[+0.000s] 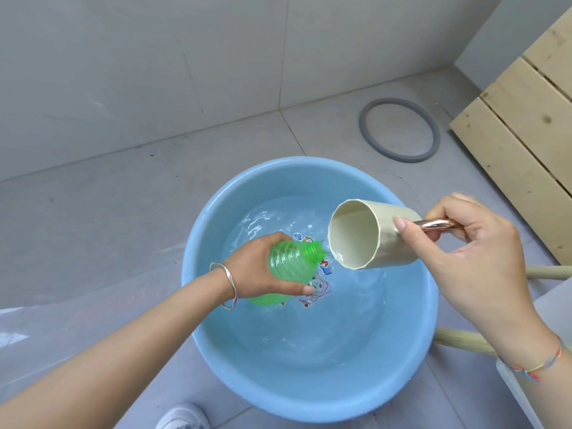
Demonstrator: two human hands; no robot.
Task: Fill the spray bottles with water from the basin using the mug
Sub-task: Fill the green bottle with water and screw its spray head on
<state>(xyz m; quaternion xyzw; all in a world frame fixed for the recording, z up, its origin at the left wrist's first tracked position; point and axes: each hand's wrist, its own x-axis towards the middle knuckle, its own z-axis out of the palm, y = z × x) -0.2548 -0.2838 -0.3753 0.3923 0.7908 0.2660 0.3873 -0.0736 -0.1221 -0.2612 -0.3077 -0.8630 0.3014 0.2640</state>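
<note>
A blue basin (402, 376) holding water sits on the tiled floor, with cartoon stickers on its bottom. My left hand (257, 267) grips a green ribbed spray bottle (288, 261) without its spray head, tilted over the water with its open neck pointing right. My right hand (473, 243) holds a cream mug (359, 236) by its shiny copper handle. The mug is tipped almost sideways, its rim right next to the bottle's neck, and a little water lies at its lower lip.
A grey ring (399, 130) lies on the floor beyond the basin. A pale wooden slatted panel (526, 119) leans at the right. Wooden legs (464, 339) stick out at the lower right. A white shoe (182, 416) shows at the bottom edge.
</note>
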